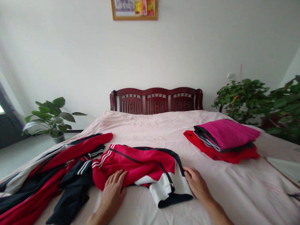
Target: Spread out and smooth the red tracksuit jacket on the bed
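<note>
A red, white and black track jacket (140, 165) lies crumpled on the pink bedsheet (150, 128) in front of me. My left hand (113, 189) rests flat on its near left edge, fingers stretched out. My right hand (197, 182) lies at the jacket's right edge beside the white and black hem, fingers extended and touching the cloth. Neither hand grips anything.
A heap of unfolded red, black and white clothes (47, 175) sprawls at the left. A folded stack of magenta and red garments (225, 140) sits at the right. A dark wooden headboard (156, 100) stands behind, with potted plants on the left (52, 117) and on the right (257, 100).
</note>
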{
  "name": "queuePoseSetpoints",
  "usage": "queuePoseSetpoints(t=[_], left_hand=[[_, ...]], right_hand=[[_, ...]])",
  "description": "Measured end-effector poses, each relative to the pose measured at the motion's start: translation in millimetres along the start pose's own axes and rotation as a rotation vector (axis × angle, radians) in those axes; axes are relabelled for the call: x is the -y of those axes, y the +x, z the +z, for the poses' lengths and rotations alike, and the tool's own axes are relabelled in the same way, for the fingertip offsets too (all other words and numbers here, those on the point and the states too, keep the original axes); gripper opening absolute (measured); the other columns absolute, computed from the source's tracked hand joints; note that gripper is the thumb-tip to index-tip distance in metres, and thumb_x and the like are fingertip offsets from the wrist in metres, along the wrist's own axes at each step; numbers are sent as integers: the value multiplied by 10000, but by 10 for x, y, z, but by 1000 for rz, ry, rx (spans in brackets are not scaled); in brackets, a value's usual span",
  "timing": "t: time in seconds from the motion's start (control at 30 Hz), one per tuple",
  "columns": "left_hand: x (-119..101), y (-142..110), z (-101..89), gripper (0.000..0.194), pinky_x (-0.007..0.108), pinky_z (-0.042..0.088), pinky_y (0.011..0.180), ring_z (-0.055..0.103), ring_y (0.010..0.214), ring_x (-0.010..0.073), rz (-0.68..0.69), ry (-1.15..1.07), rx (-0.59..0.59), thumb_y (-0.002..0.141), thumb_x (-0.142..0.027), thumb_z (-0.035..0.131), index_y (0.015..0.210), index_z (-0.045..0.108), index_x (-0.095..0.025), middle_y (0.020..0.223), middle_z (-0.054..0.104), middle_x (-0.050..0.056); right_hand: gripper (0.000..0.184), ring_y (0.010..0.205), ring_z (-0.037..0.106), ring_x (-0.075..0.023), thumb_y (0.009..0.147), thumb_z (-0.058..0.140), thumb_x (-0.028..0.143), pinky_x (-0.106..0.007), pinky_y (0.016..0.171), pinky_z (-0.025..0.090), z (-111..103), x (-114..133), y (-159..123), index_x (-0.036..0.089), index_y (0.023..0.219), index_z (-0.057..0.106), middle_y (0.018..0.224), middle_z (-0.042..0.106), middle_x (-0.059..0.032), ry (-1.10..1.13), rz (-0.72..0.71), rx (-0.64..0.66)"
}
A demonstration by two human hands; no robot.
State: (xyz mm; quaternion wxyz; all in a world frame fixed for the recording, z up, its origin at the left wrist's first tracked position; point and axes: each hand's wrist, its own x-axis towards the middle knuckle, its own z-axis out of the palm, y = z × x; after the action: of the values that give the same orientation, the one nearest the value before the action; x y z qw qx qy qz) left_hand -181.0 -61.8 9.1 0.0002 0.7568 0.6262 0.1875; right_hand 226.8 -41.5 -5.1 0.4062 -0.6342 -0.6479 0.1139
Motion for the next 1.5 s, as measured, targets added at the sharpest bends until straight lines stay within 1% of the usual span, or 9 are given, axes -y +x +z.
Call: queuePoseSetpoints(t=[0.2, 0.33, 0.6, 0.73, 0.83, 1.1, 1.27, 1.4, 1.5], left_hand=[[0, -3, -1, 642, 452, 354, 1153, 463, 1357, 253, 14, -6, -6, 778, -87, 487, 1409, 543, -195, 1469, 537, 92], [9, -4, 15, 638, 448, 352, 1156, 459, 1360, 258, 15, -4, -11, 775, -89, 485, 1403, 549, -185, 1466, 538, 96], [11, -13, 22, 646, 446, 347, 1161, 452, 1368, 254, 13, -4, -11, 772, -85, 487, 1406, 546, -194, 1472, 533, 84], [13, -11, 21, 637, 454, 341, 1162, 445, 1372, 256, 10, -10, -9, 780, -85, 480, 1406, 547, -184, 1473, 532, 93], [33, 0, 33, 640, 457, 348, 1156, 446, 1371, 256, 20, -27, -6, 780, -79, 476, 1406, 547, -193, 1472, 534, 89], [9, 24, -15, 643, 452, 356, 1147, 471, 1355, 246, -16, -66, 16, 757, -46, 469, 1367, 578, -217, 1444, 563, 71], [45, 31, -29, 571, 426, 414, 1100, 548, 1273, 225, -29, -165, -35, 765, -37, 443, 1260, 644, -238, 1345, 637, 43], [87, 30, -16, 459, 417, 480, 1010, 621, 1145, 233, -47, -251, -123, 807, -90, 430, 1178, 666, -222, 1208, 693, 58], [115, 35, -4, 403, 401, 498, 969, 637, 1108, 237, -94, -308, -195, 820, -129, 429, 1142, 657, -212, 1170, 704, 65]], right_hand=[[536, 1161, 614, -282, 875, 438, 486, -420, 1011, 466, -8, 107, -33, 178, 1277, 613, 1232, 683, -127, -67, 8, 32], [541, 1165, 612, -315, 826, 513, 460, -449, 999, 472, 1, 131, -41, 180, 1277, 617, 1241, 681, -141, -126, -18, 27], [523, 1150, 627, -305, 808, 534, 424, -430, 991, 484, 14, 95, -30, 190, 1266, 629, 1229, 691, -133, -96, 5, 28], [529, 1077, 656, -275, 800, 524, 400, -400, 961, 502, 22, 86, -25, 189, 1273, 629, 1180, 708, -117, -61, 7, 35], [497, 1009, 671, -255, 790, 499, 366, -384, 928, 514, 25, 106, -27, 182, 1222, 664, 1112, 726, -110, -36, 14, 31], [372, 986, 683, -254, 747, 469, 341, -386, 924, 519, -30, 234, -79, 208, 988, 719, 1027, 744, -91, 101, 17, -16], [324, 913, 688, -260, 707, 497, 339, -361, 847, 532, -86, 340, -151, 208, 899, 722, 938, 754, -82, 240, 44, 67], [293, 848, 664, -241, 691, 489, 306, -328, 793, 511, -116, 466, -196, 190, 851, 706, 853, 733, -61, 333, 51, 195], [257, 758, 618, -206, 680, 469, 279, -293, 713, 478, -122, 571, -214, 183, 790, 680, 747, 684, -31, 422, 62, 293]])
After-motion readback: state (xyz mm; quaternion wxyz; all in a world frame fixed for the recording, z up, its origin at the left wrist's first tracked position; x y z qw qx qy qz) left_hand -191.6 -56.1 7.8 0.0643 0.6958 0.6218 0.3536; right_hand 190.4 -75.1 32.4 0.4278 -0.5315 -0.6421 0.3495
